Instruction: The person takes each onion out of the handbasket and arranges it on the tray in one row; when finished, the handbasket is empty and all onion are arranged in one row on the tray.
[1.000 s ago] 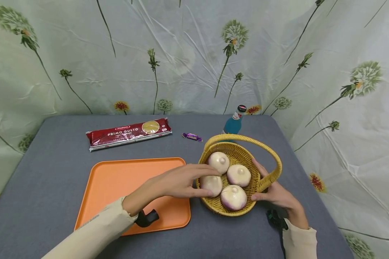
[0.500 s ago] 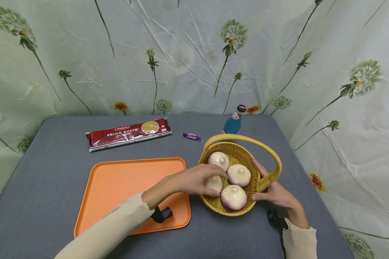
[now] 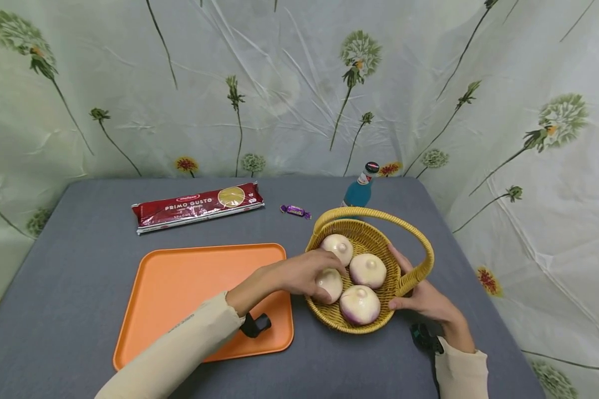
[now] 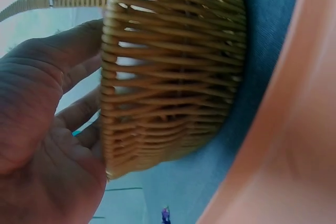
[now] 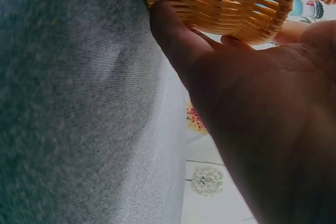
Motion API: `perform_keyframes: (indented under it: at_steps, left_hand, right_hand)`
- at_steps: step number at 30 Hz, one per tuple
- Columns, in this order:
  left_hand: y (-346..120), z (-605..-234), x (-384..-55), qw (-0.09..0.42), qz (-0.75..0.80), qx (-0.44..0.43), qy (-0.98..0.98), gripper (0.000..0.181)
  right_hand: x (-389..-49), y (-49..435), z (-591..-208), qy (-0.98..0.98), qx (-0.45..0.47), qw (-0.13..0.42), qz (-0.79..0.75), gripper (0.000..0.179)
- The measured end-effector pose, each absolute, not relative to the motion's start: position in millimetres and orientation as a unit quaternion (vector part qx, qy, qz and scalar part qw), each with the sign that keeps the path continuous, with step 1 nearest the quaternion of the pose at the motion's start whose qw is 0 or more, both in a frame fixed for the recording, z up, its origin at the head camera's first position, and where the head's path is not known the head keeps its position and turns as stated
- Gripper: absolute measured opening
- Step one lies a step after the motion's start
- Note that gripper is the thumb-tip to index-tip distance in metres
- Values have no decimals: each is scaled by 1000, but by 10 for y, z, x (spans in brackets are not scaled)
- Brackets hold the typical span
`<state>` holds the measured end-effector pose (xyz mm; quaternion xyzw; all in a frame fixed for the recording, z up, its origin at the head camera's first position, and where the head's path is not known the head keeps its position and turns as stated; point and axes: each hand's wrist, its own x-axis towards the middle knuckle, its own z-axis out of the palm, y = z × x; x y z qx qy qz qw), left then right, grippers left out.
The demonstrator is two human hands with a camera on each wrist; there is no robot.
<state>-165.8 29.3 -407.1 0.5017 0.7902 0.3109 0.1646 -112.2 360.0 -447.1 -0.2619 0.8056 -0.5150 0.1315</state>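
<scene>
My left hand (image 3: 306, 271) reaches over the left rim of a yellow wicker basket (image 3: 351, 327) and grips a white turnip (image 3: 329, 285) with a curved thumb and fingers. Three more white turnips with purple undersides lie in the basket: one at the back (image 3: 336, 248), one at the right (image 3: 368, 270) and one at the front (image 3: 360, 305). In the left wrist view the wicker wall (image 4: 173, 77) hides the fingertips. My right hand (image 3: 426, 299) holds the basket's right side below the arched handle (image 3: 421, 244); its thumb (image 5: 173, 30) presses the outer wall in the right wrist view.
An orange tray (image 3: 199, 282) lies left of the basket, partly under my left forearm. Behind it are a red spaghetti packet (image 3: 199, 206) and a purple-wrapped candy (image 3: 295, 211). A blue bottle (image 3: 359, 191) stands just behind the basket. Floral fabric (image 3: 289, 94) hangs behind the grey table (image 3: 70, 266).
My left hand has moved a little right and lower into the basket, and its fingers have closed round the left turnip. The right hand and the basket have stayed in place.
</scene>
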Motion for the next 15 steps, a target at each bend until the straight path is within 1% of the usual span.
perform_keyframes:
  at_steps: [15]
  left_hand:
    - [290, -4120, -1680, 170, 291, 509, 792, 60]
  right_hand:
    - [-1132, 3579, -4458, 792, -269, 138, -531, 118]
